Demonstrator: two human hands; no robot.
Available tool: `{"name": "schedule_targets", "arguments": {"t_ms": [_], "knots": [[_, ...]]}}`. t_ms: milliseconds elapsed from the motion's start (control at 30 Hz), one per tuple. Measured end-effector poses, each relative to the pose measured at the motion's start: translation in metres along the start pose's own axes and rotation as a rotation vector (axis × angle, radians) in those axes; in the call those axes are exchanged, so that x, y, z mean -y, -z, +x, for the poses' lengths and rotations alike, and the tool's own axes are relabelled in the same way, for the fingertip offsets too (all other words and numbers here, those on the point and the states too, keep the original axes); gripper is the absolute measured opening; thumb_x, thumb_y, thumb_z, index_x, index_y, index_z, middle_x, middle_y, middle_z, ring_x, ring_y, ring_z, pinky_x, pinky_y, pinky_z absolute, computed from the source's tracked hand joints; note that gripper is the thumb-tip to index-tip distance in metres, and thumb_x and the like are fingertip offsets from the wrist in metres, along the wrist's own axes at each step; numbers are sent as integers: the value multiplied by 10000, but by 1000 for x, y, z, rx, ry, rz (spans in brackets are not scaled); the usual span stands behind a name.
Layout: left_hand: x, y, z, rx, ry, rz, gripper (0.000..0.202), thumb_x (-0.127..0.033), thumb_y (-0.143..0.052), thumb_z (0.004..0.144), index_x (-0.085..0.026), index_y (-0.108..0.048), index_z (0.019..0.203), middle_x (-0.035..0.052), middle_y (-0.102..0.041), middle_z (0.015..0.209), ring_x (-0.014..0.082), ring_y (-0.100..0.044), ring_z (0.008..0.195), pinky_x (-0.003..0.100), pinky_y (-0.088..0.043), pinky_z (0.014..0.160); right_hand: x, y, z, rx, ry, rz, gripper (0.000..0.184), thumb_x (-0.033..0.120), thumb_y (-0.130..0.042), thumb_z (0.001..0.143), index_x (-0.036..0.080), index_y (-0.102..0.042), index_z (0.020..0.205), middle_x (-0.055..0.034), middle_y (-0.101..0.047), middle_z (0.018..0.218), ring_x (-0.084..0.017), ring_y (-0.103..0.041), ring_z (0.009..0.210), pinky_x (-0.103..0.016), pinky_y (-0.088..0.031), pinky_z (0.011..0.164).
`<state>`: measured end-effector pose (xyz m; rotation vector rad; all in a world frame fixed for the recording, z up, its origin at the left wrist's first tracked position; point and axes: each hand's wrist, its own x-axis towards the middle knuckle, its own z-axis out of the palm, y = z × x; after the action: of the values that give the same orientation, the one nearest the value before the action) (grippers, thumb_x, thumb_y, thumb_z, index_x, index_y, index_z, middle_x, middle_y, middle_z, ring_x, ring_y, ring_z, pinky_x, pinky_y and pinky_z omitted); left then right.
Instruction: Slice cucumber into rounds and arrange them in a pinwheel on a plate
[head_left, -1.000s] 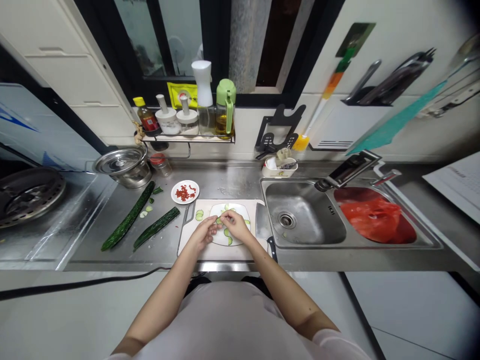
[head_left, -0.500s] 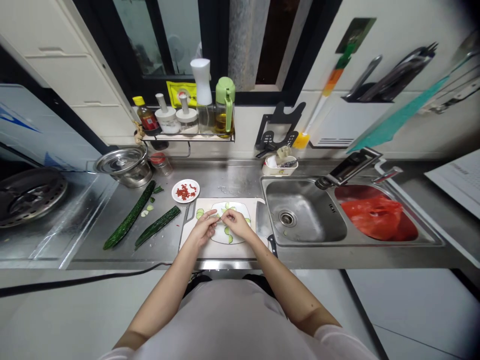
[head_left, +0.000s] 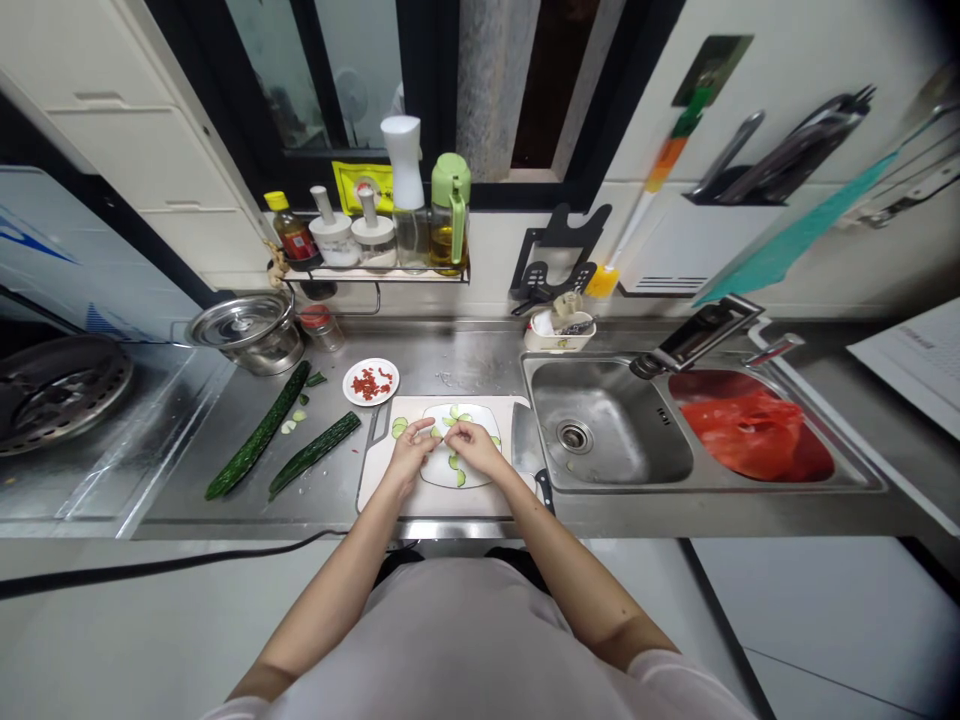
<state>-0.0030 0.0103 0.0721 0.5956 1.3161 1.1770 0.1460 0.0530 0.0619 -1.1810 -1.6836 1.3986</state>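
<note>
Both my hands meet over a white plate [head_left: 474, 472] with several cucumber slices [head_left: 455, 463] laid around on it. My left hand [head_left: 409, 455] is closed in a pinch at a thin green cucumber slice, its index finger stretched out. My right hand [head_left: 474, 447] pinches right beside it, thumb and finger together; what lies between those fingertips is too small to make out. The plate rests on a pale cutting board [head_left: 409, 500]. More slices [head_left: 400, 427] lie on the board left of the plate. At its right edge lies a cleaver [head_left: 528, 445] with a black handle.
To the left lie a long cucumber [head_left: 259, 435] and a shorter cucumber piece [head_left: 315, 455]. Behind them are a small plate [head_left: 350, 397] of chopped red bits, a lidded pot [head_left: 262, 350] and a jar [head_left: 322, 330]. Right is a double sink [head_left: 615, 470] with a red bag [head_left: 750, 435].
My fingertips shift slightly over the plate and stay close together. The plate, board, cleaver and cucumbers have not moved.
</note>
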Motion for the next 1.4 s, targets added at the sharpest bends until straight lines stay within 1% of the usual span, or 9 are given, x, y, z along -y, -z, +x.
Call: {"name": "schedule_targets", "arguments": {"t_ms": [333, 433, 567, 700, 833, 967, 1133, 1267, 1400], "knots": [[11, -1, 3, 3, -29, 30, 596, -293, -767, 543, -124, -628, 1098, -78, -460, 586, 36, -356, 473, 189, -234, 468, -3, 3, -1, 36, -101, 64, 84, 238, -546, 693, 180, -578, 641, 18, -584, 618, -109, -521, 554, -243, -443, 574], [16, -1, 4, 10, -62, 36, 541, -308, -776, 549, -128, -642, 1040, -91, -430, 554, 35, -337, 461, 192, -242, 473, -4, 4, -1, 58, -132, 81, 76, 219, -552, 682, 180, -565, 618, 25, -574, 589, -100, -510, 520, -232, -432, 546], [26, 0, 7, -1, -111, 48, 429, -298, -772, 537, -151, -622, 911, -99, -417, 537, 44, -366, 478, 186, -286, 504, -9, 9, 0, 113, -171, 85, 51, 205, -557, 670, 173, -584, 641, 32, -575, 575, -91, -507, 495, -214, -417, 520], [40, 4, 10, 20, -136, 119, 350, -278, -769, 510, -165, -593, 790, -83, -452, 555, 60, -413, 510, 185, -313, 531, -20, 16, -1, 202, -149, -24, 65, 191, -583, 662, 161, -629, 698, 27, -604, 611, -92, -522, 550, -202, -402, 547], [49, 7, 6, 44, -149, 328, 277, -280, -750, 540, -174, -659, 779, -48, -516, 566, 95, -454, 535, 205, -325, 556, -28, 21, -6, 230, -102, -224, 51, 186, -597, 682, 166, -638, 704, 45, -577, 605, -87, -503, 580, -182, -353, 543], [51, 5, -1, 21, -184, 607, 143, -246, -702, 612, -218, -719, 751, -16, -615, 602, 134, -515, 578, 231, -339, 614, -26, 24, -14, 253, -36, -393, 83, 174, -565, 739, 179, -645, 714, 62, -534, 581, -78, -454, 561, -177, -301, 537], [51, -2, -6, 5, -280, 831, 104, -197, -672, 657, -232, -736, 729, -6, -626, 579, 166, -549, 606, 270, -348, 709, -20, 26, -19, 272, -6, -496, 119, 136, -547, 763, 179, -646, 713, 52, -532, 589, -82, -437, 557, -187, -275, 538], [51, -6, -7, 51, -313, 1020, 133, -190, -624, 722, -234, -734, 783, 30, -697, 749, 216, -599, 795, 316, -350, 803, -20, 25, -20, 286, -10, -542, 115, 127, -558, 776, 169, -655, 731, 27, -578, 648, -91, -461, 603, -190, -277, 559], [50, -8, -7, 74, -296, 1225, 158, -221, -587, 788, -250, -728, 851, 31, -703, 931, 230, -576, 967, 341, -350, 870, -22, 23, -18, 306, -35, -612, 100, 130, -576, 793, 154, -668, 762, -3, -596, 733, -103, -479, 681, -194, -292, 602]]}}
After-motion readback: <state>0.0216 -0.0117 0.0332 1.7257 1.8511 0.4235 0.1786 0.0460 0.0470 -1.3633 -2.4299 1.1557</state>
